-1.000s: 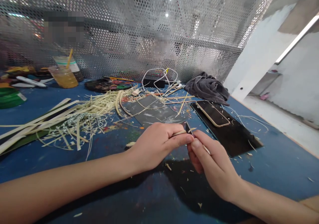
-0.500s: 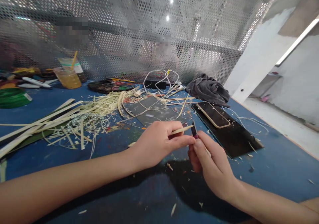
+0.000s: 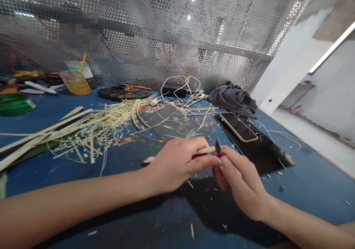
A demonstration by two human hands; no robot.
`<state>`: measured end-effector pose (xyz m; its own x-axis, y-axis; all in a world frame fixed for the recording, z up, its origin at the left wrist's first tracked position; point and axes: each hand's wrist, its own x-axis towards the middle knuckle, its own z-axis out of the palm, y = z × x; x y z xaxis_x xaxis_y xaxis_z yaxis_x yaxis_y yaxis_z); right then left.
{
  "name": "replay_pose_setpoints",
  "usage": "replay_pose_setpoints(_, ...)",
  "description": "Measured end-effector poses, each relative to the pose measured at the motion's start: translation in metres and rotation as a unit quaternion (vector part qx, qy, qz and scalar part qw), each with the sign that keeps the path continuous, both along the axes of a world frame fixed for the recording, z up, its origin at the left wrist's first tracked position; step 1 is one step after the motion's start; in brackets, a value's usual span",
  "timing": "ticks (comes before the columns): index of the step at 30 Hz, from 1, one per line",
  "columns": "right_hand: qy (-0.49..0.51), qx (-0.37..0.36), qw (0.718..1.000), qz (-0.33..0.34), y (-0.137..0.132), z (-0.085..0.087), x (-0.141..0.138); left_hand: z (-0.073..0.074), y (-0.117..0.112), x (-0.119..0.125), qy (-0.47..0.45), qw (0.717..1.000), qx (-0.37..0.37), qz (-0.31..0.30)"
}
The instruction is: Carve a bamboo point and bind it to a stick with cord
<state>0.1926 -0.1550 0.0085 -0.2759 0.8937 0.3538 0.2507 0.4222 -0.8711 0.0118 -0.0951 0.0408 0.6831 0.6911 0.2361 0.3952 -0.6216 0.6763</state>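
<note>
My left hand (image 3: 180, 162) is closed around a thin pale strip of wood or bamboo (image 3: 205, 150), whose end sticks out to the right between thumb and fingers. In my right hand (image 3: 241, 178) is a small knife (image 3: 218, 149) with a dark blade and a dark red handle, most of it hidden by the fingers. The blade points up and lies against the strip near its end. My left thumb tip touches or almost touches the right hand beside the handle.
A heap of pale strips and shavings (image 3: 111, 118) spreads at left. Behind my hands is a grey sheet (image 3: 169, 125). A phone (image 3: 239, 128) rests on a black panel (image 3: 266, 153) at right. A grey cloth (image 3: 233, 99), white cable (image 3: 166, 82) and cup of yellowish liquid (image 3: 76, 84) stand farther back.
Both hands have shifted slightly right and down together. The knife blade has moved a little along the strip and stands more upright; the strip's tapered tip is now mostly behind the blade.
</note>
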Motion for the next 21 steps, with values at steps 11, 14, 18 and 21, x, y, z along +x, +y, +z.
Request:
replay_pose_setpoints(11,0.095,-0.147,0.982,0.070,-0.003,0.013,-0.005,0.004,0.004,-0.002,0.007,0.997,-0.028,-0.065)
replay_pose_setpoints(14,0.106,-0.133,0.985,0.040,-0.004,0.010,-0.006,0.004,0.003,0.002,-0.013,0.995,-0.080,-0.053)
replay_pose_setpoints(18,0.101,-0.109,0.989,0.006,-0.005,0.005,-0.007,0.006,0.002,0.006,-0.030,0.991,-0.122,-0.046)
replay_pose_setpoints(21,0.084,-0.083,0.993,-0.023,-0.006,0.002,-0.006,0.008,0.001,0.007,-0.038,0.990,-0.133,-0.032)
